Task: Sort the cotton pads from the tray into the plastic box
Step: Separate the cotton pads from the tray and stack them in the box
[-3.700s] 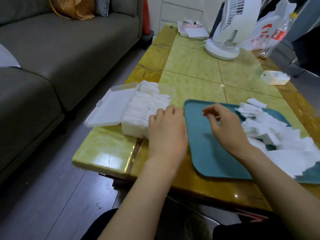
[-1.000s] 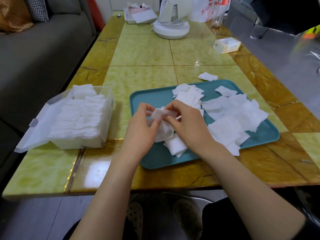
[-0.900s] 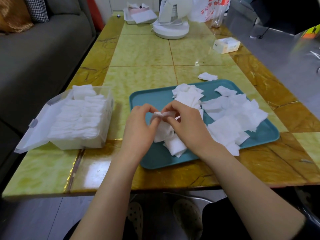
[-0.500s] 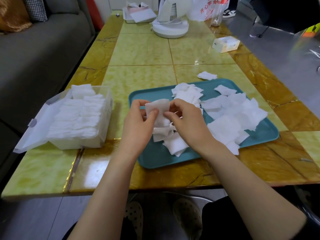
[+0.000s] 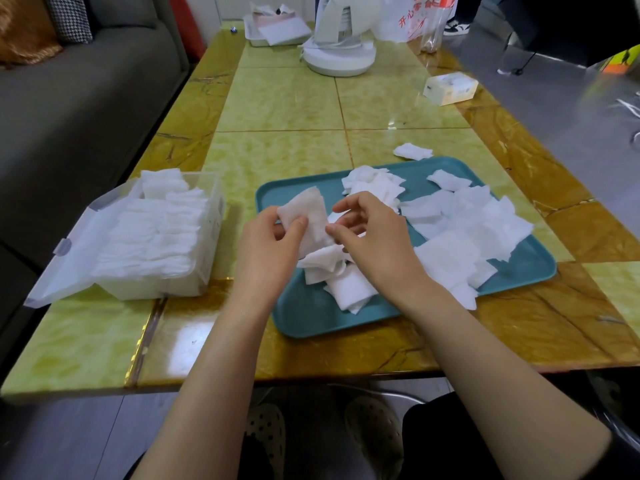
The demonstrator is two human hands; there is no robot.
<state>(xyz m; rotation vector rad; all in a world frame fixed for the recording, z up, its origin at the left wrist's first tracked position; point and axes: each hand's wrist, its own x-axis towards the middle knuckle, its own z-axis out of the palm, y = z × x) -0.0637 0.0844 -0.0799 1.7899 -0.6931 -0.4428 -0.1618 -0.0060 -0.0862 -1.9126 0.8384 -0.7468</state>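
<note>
Cotton pads (image 5: pixel 460 233), loose on the tray (image 5: pixel 311 313) beside the near-full box (image 5: pixel 211 244), one (image 5: pixel 308 216) pinched at its edge by left hand (image 5: pixel 266 251), right hand (image 5: pixel 377 244) half-curled with fingertips alongside: likely featherlight, limp, clingy (best pinched by an edge, singly).

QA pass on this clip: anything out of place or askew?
One stray cotton pad lies on the table just beyond the far rim of the teal tray, apart from the loose pile. Otherwise nothing is spilled or damaged; the plastic box sits upright.
</note>
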